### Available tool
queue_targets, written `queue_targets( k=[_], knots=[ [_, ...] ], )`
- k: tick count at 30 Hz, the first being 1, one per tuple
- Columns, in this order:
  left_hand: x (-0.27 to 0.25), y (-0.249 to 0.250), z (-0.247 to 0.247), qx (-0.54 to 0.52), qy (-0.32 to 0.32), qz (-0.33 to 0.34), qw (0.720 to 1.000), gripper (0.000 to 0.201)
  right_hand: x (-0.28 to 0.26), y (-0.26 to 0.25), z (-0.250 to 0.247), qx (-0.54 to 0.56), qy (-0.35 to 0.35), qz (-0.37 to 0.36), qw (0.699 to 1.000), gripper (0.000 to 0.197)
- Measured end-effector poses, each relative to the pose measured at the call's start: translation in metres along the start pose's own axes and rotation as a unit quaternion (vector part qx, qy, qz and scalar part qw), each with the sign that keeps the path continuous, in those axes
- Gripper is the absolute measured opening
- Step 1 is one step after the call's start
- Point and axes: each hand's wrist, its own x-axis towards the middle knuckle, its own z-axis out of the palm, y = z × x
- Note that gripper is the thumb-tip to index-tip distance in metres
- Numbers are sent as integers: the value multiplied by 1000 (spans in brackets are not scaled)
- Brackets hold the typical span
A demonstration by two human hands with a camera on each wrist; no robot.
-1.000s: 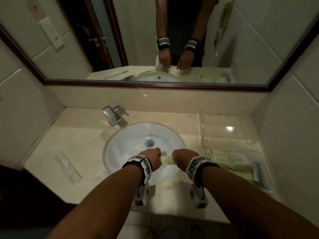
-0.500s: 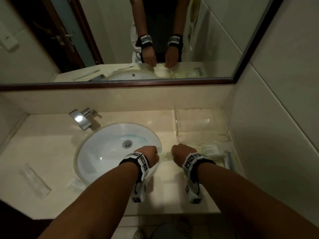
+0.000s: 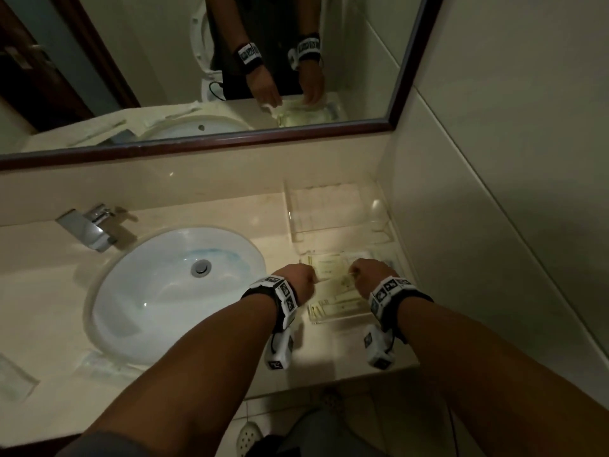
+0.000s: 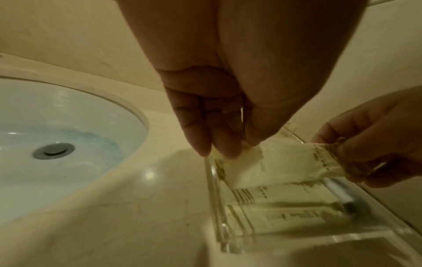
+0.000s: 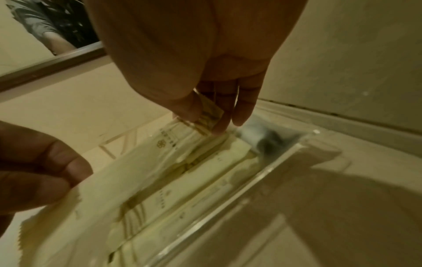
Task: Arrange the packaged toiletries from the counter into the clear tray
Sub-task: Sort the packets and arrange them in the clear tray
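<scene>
Head view shows both hands over the clear tray [image 3: 339, 319] at the right end of the surface [image 3: 49, 291], beside the sink [image 3: 171, 291]. The left hand [image 3: 296, 280] pinches one end of a pale toiletry packet [image 4: 280, 162] in a narrow grip, and the right hand [image 3: 369, 275] pinches the other end the same way. The packet hangs just above other packets [image 5: 205, 180] lying side by side in the tray. A second clear tray [image 3: 333, 209] sits behind, near the mirror [image 3: 230, 140].

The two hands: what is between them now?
A cream packet, pinched at each end by left hand and right hand, above the clear tray; left wrist view.
</scene>
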Motion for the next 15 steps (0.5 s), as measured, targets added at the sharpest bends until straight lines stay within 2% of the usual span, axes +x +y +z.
queue_targets(
  k=[6,9,12,15],
  knots=[
    [13,23,18,3,-33,34,999,33,-3,45,7,-4,-19,48,999,24],
    [15,26,28,10,-47,40,998,33,-7,47,15,-22,-29,38,999,29],
    [16,23,35,21,-45,32,998,33,-8,46,24,-34,-34,-8,999,21],
    [15,19,41,31,-53,39,997,31,-14,38,25,-95,-42,-3,995,26]
  ],
)
